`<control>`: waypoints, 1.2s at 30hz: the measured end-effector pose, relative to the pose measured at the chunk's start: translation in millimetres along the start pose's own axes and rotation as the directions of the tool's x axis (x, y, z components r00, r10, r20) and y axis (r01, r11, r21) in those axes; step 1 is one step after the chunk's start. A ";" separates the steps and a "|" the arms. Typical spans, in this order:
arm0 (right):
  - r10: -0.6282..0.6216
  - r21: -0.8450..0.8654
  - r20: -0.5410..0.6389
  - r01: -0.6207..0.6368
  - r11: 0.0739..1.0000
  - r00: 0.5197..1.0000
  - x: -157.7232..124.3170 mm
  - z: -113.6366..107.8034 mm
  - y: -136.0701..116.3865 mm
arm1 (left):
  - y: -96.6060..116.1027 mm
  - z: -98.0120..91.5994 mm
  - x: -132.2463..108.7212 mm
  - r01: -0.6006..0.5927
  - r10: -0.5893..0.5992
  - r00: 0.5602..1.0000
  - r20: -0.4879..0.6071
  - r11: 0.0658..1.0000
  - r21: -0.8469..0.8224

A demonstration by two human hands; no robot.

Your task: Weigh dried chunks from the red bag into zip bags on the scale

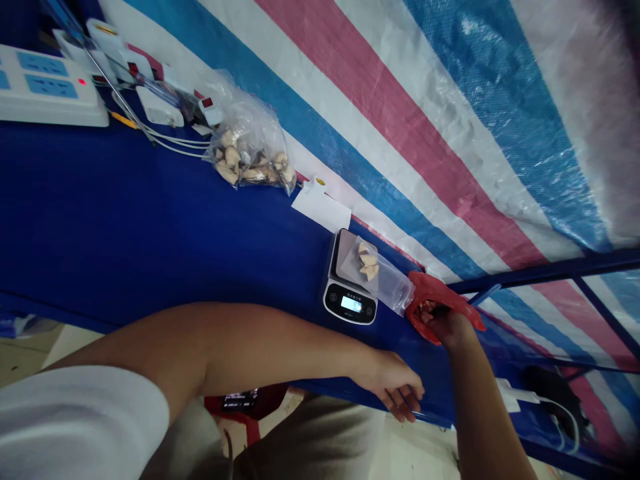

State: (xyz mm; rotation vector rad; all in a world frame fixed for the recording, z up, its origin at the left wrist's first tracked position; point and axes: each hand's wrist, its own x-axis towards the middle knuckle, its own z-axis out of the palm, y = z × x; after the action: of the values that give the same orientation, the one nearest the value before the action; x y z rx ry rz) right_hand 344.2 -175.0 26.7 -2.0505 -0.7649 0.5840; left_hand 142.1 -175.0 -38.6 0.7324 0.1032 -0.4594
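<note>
My right hand reaches into a red plastic bag at the table's edge; its fingers are curled inside the bag and what they hold is hidden. My left hand rests on the front edge of the blue table, its fingers lying loosely apart with nothing in them. Just left of the red bag a small digital scale with a lit display carries a clear bag holding a few pale pieces.
A larger clear bag of pale pieces lies further along the table, with a white card beside it. A white power strip, chargers and cables sit at the far end. A striped tarp hangs behind.
</note>
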 end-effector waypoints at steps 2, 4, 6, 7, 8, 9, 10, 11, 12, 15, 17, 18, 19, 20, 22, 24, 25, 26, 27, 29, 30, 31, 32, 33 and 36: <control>0.139 0.164 0.011 -0.138 0.977 0.990 -8.9 -6.7 -1.8 | 1.0 0.5 -1.7 -0.003 0.003 1.000 -0.004 1.000 -0.001; 0.194 0.254 0.044 -0.199 0.946 0.980 -21.7 -14.4 -3.7 | 1.7 0.6 -3.4 -0.004 0.004 1.000 -0.011 1.000 -0.002; 0.253 0.338 0.064 -0.259 0.905 0.965 -38.7 -20.8 -5.1 | 1.7 0.5 -5.0 -0.009 0.009 1.000 -0.018 1.000 -0.004; 0.283 0.374 0.064 -0.286 0.882 0.957 -48.8 -22.8 -5.8 | 1.6 0.7 -5.8 -0.013 0.013 1.000 -0.022 1.000 -0.005; 0.308 0.399 0.062 -0.306 0.864 0.949 -60.0 -24.0 -6.7 | 1.6 1.3 -6.7 -0.018 0.018 0.999 -0.027 1.000 -0.008; 0.322 0.417 0.069 -0.320 0.850 0.944 -72.0 -24.2 -8.0 | 1.7 2.4 -7.6 -0.026 0.026 0.999 -0.037 1.000 -0.010; 0.323 0.427 0.089 -0.329 0.842 0.942 -84.4 -23.7 -10.1 | 2.4 4.3 -8.8 -0.045 0.044 0.997 -0.063 0.999 -0.018; 0.311 0.420 0.126 -0.335 0.843 0.942 -96.4 -22.6 -13.1 | 3.7 6.9 -10.4 -0.083 0.079 0.991 -0.105 0.996 -0.036; 0.289 0.396 0.165 -0.332 0.856 0.943 -107.5 -21.1 -17.1 | 6.1 10.2 -12.5 -0.140 0.129 0.979 -0.156 0.988 -0.060; 0.207 0.262 0.247 -0.271 0.926 0.947 -128.2 -16.0 -35.5 | 19.8 21.3 -23.4 -0.353 0.314 0.912 -0.264 0.928 -0.115; 0.127 0.209 0.267 -0.186 0.960 0.955 -128.4 -11.2 -51.9 | 32.9 25.4 -35.1 -0.462 0.423 0.859 -0.288 0.883 -0.081; 0.079 0.203 0.288 -0.142 0.969 0.954 -125.0 -7.7 -60.7 | 39.6 25.4 -42.3 -0.515 0.483 0.818 -0.313 0.857 -0.023; 0.028 0.211 0.322 -0.101 0.972 0.946 -120.1 -3.1 -69.7 | 45.9 23.8 -50.3 -0.570 0.555 0.758 -0.344 0.819 0.064; -0.023 0.232 0.360 -0.065 0.970 0.933 -114.2 2.7 -78.6 | 51.5 20.7 -59.2 -0.622 0.638 0.677 -0.369 0.763 0.177; -0.118 0.296 0.429 -0.016 0.955 0.896 -102.0 18.3 -95.7 | 60.7 11.6 -78.4 -0.675 0.800 0.482 -0.357 0.599 0.430; -0.206 0.371 0.453 0.027 0.928 0.867 -91.6 37.1 -110.2 | 68.1 1.8 -97.5 -0.641 0.914 0.297 -0.275 0.405 0.653; -0.247 0.410 0.452 0.046 0.911 0.857 -87.3 46.3 -116.0 | 71.8 -2.4 -106.2 -0.598 0.950 0.221 -0.219 0.309 0.739; -0.285 0.446 0.448 0.064 0.893 0.848 -83.5 54.8 -120.6 | 75.8 -5.8 -113.9 -0.546 0.974 0.163 -0.156 0.221 0.808; -0.319 0.478 0.444 0.079 0.875 0.838 -80.0 62.0 -123.9 | 80.3 -8.3 -120.5 -0.493 0.988 0.124 -0.094 0.143 0.858; -0.368 0.525 0.442 0.097 0.845 0.818 -73.7 71.9 -126.4 | 90.2 -11.6 -129.7 -0.397 0.995 0.105 0.004 0.038 0.917; -0.382 0.541 0.445 0.097 0.836 0.810 -70.6 74.8 -125.6 | 95.3 -12.6 -132.5 -0.354 0.993 0.113 0.036 0.006 0.935; -0.391 0.555 0.445 0.095 0.826 0.806 -67.6 76.6 -123.7 | 100.2 -13.4 -134.3 -0.308 0.990 0.127 0.057 -0.015 0.951; -0.398 0.572 0.441 0.090 0.815 0.804 -64.7 77.7 -120.7 | 104.4 -14.2 -135.4 -0.260 0.988 0.139 0.067 -0.029 0.965; -0.405 0.593 0.434 0.084 0.801 0.804 -62.0 78.5 -117.0 | 107.6 -15.1 -135.9 -0.215 0.986 0.150 0.073 -0.039 0.976; -0.425 0.652 0.396 0.077 0.754 0.814 -56.1 80.6 -103.2 | 110.6 -18.2 -135.9 -0.126 0.986 0.155 0.069 -0.049 0.991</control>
State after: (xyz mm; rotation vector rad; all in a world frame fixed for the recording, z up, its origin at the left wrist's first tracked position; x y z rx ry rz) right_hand 221.7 -123.0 77.4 -1.1444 -0.9964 1.0927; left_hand 70.1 -41.0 50.3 1.9812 0.2697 1.1420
